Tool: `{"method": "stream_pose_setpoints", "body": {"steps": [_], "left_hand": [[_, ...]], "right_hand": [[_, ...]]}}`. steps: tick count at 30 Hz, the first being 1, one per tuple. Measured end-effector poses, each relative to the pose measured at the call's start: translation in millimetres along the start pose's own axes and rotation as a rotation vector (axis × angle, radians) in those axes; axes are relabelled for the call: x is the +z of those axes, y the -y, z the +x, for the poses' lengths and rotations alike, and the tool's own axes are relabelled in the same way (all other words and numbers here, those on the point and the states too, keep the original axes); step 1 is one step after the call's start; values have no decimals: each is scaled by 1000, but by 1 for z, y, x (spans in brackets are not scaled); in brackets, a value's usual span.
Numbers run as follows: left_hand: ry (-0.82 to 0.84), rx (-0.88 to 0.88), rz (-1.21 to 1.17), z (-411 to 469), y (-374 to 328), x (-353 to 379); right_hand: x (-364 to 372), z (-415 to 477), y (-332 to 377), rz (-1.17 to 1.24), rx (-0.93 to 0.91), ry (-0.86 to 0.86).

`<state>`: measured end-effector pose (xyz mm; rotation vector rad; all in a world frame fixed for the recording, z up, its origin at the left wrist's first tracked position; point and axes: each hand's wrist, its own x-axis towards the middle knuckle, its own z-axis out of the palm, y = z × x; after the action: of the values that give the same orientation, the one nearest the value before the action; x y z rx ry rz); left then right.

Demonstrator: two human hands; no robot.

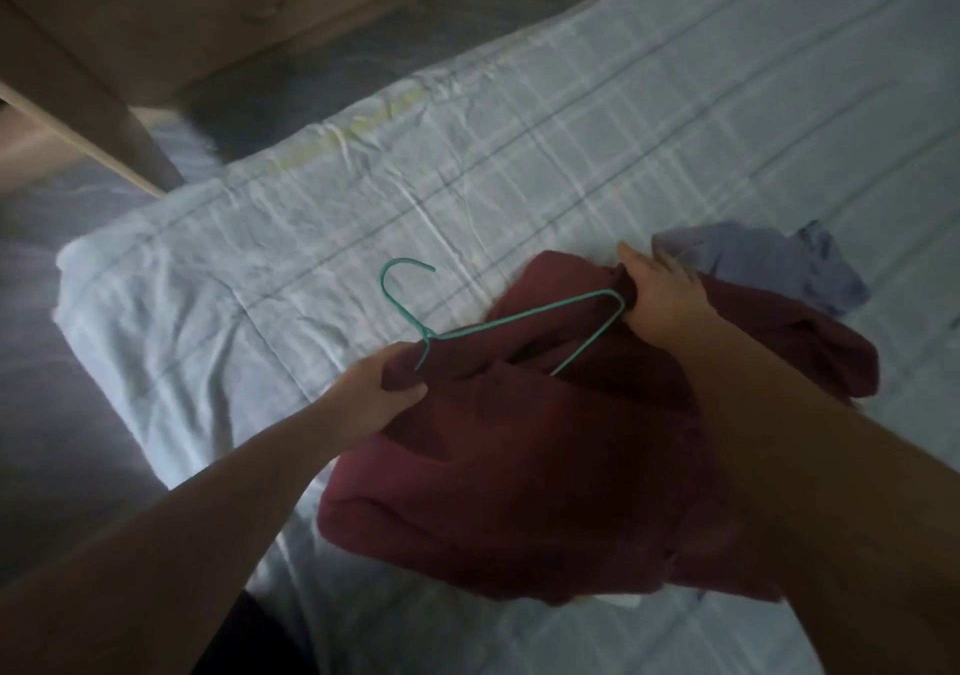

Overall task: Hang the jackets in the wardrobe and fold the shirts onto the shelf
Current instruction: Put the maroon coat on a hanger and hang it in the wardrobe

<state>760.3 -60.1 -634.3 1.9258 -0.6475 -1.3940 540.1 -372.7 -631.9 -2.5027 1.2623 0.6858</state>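
Observation:
A dark red jacket (519, 466) lies bunched on the bed (363, 181) in front of me. A thin teal wire hanger (498, 321) is partly pushed into it, with the hook sticking up to the left. My left hand (379, 388) grips the red fabric at the hanger's neck. My right hand (660, 295) holds a fold of the jacket at the hanger's far shoulder end. A crumpled pale blue shirt (769, 264) lies on the bed just beyond my right hand.
The bed has a light checked sheet, and its corner (78, 269) points to the left. Wooden furniture (104, 118) stands at the top left, beyond a strip of dark floor (291, 97).

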Motion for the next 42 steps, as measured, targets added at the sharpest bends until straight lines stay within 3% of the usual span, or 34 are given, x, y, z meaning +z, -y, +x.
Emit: {"method": "stream_pose_setpoints", "body": {"steps": [5, 11, 15, 20, 26, 32, 42], "left_hand": [[-47, 23, 38, -12, 2, -2], [-71, 119, -44, -44, -48, -13], [5, 265, -9, -74, -103, -28], [204, 440, 123, -127, -180, -40], [263, 777, 359, -205, -265, -64], [271, 1074, 535, -300, -342, -94], [123, 1276, 853, -426, -437, -115]], "right_hand": [[-6, -17, 18, 23, -29, -179], [-52, -96, 12, 319, 149, -355], [-107, -165, 10, 529, 209, -596], [-173, -278, 12, 745, 427, -834], [-229, -432, 33, 797, 598, -1084], [-274, -561, 81, 762, 626, -1295], [-323, -686, 115, 662, 636, -1480]]}}
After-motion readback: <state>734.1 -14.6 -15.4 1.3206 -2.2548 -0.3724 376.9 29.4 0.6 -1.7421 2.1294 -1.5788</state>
